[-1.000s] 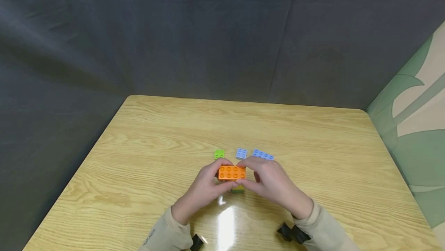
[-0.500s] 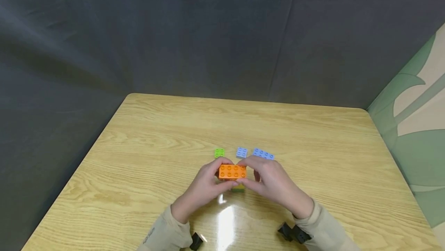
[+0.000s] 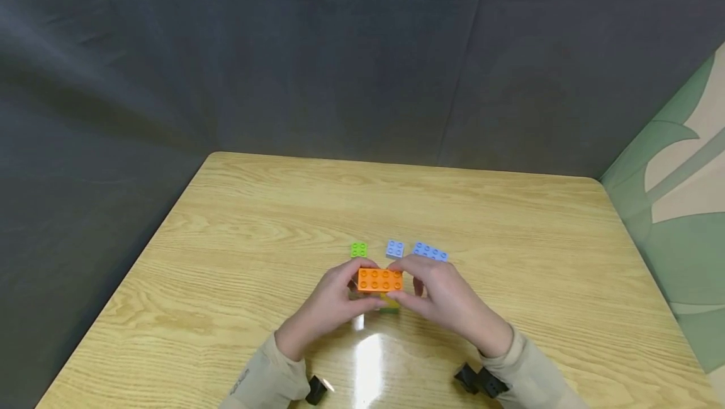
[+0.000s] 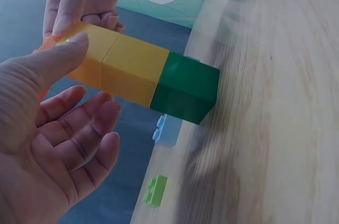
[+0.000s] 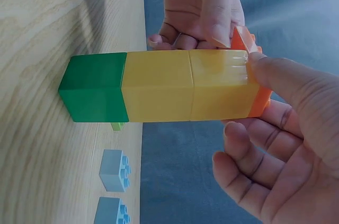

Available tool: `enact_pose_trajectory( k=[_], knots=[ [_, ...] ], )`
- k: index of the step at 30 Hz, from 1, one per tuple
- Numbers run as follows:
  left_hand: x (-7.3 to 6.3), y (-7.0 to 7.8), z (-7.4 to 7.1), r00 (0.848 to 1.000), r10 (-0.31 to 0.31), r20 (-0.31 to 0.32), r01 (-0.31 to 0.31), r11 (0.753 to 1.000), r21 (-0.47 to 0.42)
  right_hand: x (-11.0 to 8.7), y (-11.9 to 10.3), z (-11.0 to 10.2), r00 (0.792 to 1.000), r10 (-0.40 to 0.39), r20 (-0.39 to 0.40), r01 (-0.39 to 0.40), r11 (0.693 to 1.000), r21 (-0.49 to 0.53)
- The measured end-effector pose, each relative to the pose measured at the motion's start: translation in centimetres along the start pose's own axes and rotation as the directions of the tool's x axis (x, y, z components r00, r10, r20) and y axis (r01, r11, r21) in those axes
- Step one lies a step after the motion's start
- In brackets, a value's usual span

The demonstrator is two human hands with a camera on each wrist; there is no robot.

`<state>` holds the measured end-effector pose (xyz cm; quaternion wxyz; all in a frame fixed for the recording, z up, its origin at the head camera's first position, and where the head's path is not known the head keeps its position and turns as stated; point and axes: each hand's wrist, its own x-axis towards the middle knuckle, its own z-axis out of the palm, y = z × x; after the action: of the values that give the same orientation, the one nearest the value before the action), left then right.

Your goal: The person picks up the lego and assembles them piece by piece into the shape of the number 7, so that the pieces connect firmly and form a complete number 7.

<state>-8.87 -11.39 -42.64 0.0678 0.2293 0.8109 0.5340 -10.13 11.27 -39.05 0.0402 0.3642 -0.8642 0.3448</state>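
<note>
A tower of bricks stands on the table: a dark green brick at the bottom, two yellow bricks above it, and a longer orange brick on top. The orange brick overhangs to the left in the head view, its studs facing up. My left hand holds its left part, thumb in front and index finger behind. From the other side, my right hand pinches the right end; its thumb presses where orange meets yellow. My other right fingers are loosely bent beside the tower.
Behind the hands lie a small light green brick, a small light blue brick and a longer blue brick. A dark curtain hangs past the far edge of the wooden table.
My left hand has eased slightly left, and its thumb sits a little lower and farther from the orange brick's front. My right hand keeps its grip, and the tower looks the same.
</note>
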Motion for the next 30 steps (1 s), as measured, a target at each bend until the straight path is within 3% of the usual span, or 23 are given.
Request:
enact_pose_trajectory(
  k=[10, 30],
  knots=[
    [0.0, -0.8, -0.7, 0.997, -0.068, 0.027, 0.067, 0.997, 0.049, 0.0, 0.0, 0.0, 1.000, 0.013, 0.012, -0.014, 1.000, 0.014],
    [1.3, -1.5, -2.6, 0.996, -0.085, -0.034, 0.089, 0.989, 0.115, 0.0, -0.3, 0.1, 0.999, 0.028, 0.027, -0.029, 0.999, 0.034]
  ],
)
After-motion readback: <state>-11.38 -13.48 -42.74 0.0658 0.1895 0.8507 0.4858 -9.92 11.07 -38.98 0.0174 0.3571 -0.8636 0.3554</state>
